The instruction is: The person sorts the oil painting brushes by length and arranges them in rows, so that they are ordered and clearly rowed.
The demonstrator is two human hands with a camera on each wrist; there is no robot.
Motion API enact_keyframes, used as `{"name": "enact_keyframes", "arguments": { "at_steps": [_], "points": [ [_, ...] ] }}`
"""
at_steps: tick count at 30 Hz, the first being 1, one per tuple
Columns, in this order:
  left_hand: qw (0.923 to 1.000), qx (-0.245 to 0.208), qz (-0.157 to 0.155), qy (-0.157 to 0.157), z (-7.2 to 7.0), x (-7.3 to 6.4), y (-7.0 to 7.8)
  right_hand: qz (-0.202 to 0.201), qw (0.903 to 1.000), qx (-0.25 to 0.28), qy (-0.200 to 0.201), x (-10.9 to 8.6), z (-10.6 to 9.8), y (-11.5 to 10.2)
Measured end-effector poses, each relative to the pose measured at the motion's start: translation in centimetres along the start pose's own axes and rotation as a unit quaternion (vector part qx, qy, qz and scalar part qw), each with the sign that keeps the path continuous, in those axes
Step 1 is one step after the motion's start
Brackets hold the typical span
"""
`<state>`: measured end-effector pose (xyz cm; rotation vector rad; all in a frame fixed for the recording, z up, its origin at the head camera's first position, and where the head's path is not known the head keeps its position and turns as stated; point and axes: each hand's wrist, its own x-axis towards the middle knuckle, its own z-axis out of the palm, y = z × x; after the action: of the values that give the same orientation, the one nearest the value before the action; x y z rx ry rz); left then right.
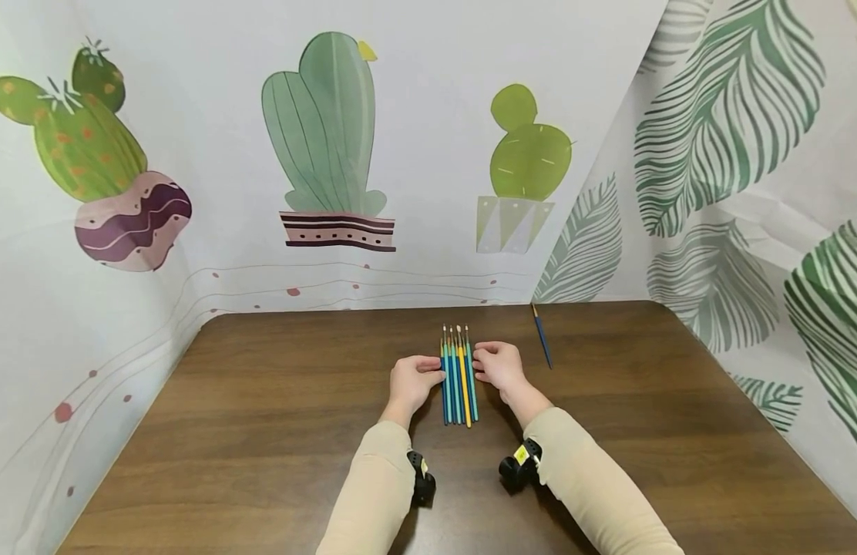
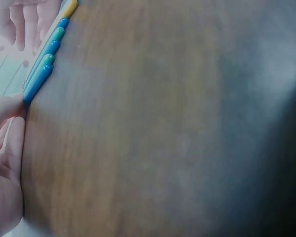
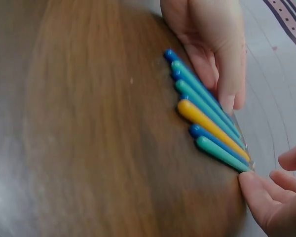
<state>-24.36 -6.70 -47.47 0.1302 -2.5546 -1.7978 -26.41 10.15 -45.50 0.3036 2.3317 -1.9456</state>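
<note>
While the paintbrush row (image 1: 462, 379) lay on the counter (image 1: 262, 432) between left grip (image 1: 413, 379) and right grip (image 1: 499, 364), neither clamped, fingertips just touching its sides, this looked like squaring-up; the next nudge seemingly called for soft, even pressure!

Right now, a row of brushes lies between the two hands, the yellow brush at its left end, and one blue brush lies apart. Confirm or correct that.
Wrong on one point: the yellow brush is inside the row of brushes, not at its left end; the right wrist view shows a blue brush and a teal brush between it and the right hand. The rest stands.
</note>
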Motion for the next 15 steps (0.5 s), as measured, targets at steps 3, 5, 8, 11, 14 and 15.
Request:
{"name": "enact_keyframes", "arguments": {
  "at_steps": [3, 5, 8, 11, 14, 15],
  "points": [
    [1.0000, 0.000, 0.004, 0.002, 0.03, -0.09, -0.06, 0.010, 0.9998, 0.015, 0.005, -0.04, 0.06, 0.10],
    [0.9999, 0.007, 0.013, 0.005, 0.08, -0.12, -0.06, 0.015, 0.9994, 0.028, 0.009, 0.00, 0.02, 0.13],
    [0.9997, 0.010, 0.020, 0.006, 0.14, -0.16, -0.05, 0.026, 0.9986, 0.045, 0.013, 0.15, -0.06, 0.15],
    [0.9999, 0.008, 0.015, 0.003, 0.12, -0.08, -0.01, 0.033, 0.9980, 0.052, 0.011, 0.39, -0.01, 0.08],
    [1.0000, 0.002, 0.007, 0.001, 0.06, 0.05, 0.02, 0.036, 0.9978, 0.055, 0.005, 0.66, 0.06, 0.03],
    [1.0000, 0.001, 0.003, 0.000, 0.07, 0.05, 0.00, 0.037, 0.9978, 0.055, 0.003, 0.71, 0.08, 0.03]
  ]
}}
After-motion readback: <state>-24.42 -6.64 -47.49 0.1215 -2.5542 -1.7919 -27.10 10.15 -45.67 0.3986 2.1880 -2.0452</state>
